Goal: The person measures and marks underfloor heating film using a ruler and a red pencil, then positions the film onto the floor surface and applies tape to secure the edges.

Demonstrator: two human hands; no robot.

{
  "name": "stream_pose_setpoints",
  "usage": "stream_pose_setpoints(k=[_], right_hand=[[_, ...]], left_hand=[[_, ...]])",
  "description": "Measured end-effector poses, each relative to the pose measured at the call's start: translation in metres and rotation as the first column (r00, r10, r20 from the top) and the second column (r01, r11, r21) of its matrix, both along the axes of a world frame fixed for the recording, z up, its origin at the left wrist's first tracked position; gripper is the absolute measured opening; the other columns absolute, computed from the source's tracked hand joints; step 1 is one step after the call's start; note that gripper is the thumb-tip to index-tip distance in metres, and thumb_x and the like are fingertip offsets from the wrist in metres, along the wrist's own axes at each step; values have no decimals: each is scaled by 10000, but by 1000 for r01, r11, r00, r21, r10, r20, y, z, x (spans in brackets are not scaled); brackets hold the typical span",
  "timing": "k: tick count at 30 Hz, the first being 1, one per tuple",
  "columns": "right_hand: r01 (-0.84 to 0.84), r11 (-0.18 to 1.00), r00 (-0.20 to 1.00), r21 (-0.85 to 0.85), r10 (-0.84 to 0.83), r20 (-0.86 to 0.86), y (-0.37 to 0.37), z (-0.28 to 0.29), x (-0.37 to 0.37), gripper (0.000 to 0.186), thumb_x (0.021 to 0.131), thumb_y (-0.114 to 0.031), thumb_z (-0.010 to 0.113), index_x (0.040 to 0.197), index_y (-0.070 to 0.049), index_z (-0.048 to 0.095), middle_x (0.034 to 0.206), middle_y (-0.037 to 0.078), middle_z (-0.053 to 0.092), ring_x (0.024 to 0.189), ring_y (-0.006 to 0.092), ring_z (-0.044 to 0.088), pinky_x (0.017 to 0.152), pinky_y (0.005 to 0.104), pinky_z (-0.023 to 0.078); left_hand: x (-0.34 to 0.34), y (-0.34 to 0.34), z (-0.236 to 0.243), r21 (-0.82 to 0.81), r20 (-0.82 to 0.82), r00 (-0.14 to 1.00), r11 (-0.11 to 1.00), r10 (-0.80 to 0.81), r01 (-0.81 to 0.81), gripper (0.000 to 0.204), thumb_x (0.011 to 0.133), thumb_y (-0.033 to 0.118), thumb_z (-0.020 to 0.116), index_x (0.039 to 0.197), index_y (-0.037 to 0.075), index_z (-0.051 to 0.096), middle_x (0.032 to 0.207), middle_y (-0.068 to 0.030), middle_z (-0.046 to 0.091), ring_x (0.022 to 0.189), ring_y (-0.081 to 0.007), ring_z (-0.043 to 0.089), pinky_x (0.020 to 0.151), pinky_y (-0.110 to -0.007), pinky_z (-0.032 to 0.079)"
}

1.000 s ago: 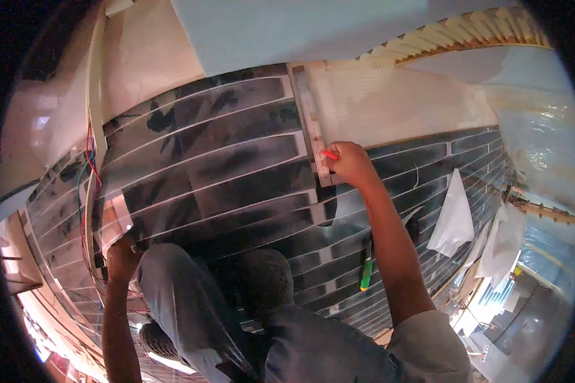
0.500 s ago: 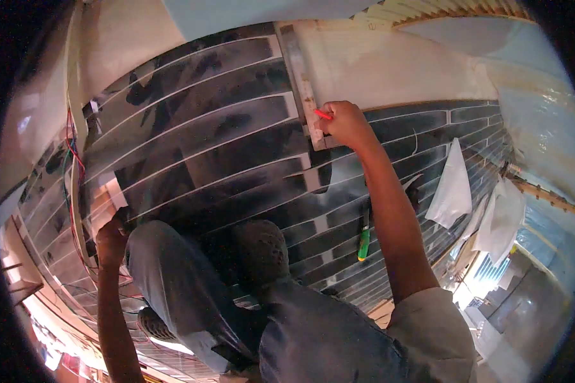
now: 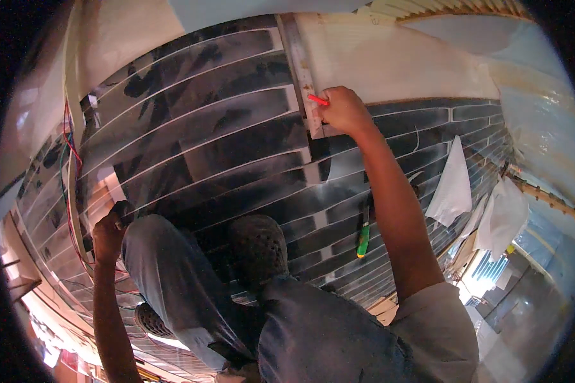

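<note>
On the striped surface (image 3: 172, 80), the square (image 3: 303, 67) is best held flat; over it, a red stick (image 3: 317, 99) is pinched by the right hand (image 3: 344, 110); left of it, the left hand (image 3: 108, 231)'s grip cannot be told.

L-shaped metal square (image 3: 305, 75), greyish with rusty spots, long leg slanting down from upper centre of the frame, corner at lower end, short leg pointing right, slim red stick (image 3: 317, 99), partly hidden, near-level across the long leg
</note>
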State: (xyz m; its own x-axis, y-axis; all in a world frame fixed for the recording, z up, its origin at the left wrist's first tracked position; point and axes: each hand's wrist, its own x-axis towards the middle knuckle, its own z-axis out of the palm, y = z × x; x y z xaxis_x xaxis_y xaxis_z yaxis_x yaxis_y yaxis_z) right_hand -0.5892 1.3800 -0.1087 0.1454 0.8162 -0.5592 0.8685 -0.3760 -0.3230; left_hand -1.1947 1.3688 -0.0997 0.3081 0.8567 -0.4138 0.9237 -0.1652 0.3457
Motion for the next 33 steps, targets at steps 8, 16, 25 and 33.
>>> stream_pose_setpoints(k=[8, 16, 25, 33], right_hand=[[-19, 991, 999, 131, 16, 30, -6, -2, 1, 304, 747, -266, 809, 872, -12, 698, 847, 217, 690, 833, 405, 662, 744, 450, 507], [44, 996, 999, 73, -44, 1, -2, 1, -3, 279, 719, -231, 796, 903, -29, 738, 919, 229, 703, 883, 415, 677, 818, 487, 530], [24, 997, 1000, 73, -25, 12, -5, 0, -2, 273, 761, -246, 780, 881, -19, 689, 870, 221, 686, 845, 403, 658, 752, 437, 502], [18, 997, 1000, 77, -19, 17, -3, 6, -7, 293, 771, -259, 777, 935, -27, 709, 916, 214, 700, 878, 399, 665, 786, 436, 512]], left_hand=[[-6, 1, -4, 8, -52, 998, 1000, -22, 23, 114, 796, 83, 715, 900, 44, 689, 842, -208, 684, 745, -385, 663, 634, -436, 520], [-23, -2, -22, 56, 22, 1000, 998, -10, 8, 120, 796, 91, 723, 894, 38, 680, 855, -207, 688, 764, -399, 666, 652, -446, 528], [-1, 3, 2, -43, -14, 1000, 999, 8, -8, 184, 823, 148, 759, 960, 40, 700, 854, -190, 695, 768, -370, 673, 657, -429, 522], [-12, -2, -1, -31, -46, 997, 997, 67, -69, 151, 796, 107, 764, 913, 44, 694, 819, -175, 693, 736, -338, 685, 639, -399, 528]])
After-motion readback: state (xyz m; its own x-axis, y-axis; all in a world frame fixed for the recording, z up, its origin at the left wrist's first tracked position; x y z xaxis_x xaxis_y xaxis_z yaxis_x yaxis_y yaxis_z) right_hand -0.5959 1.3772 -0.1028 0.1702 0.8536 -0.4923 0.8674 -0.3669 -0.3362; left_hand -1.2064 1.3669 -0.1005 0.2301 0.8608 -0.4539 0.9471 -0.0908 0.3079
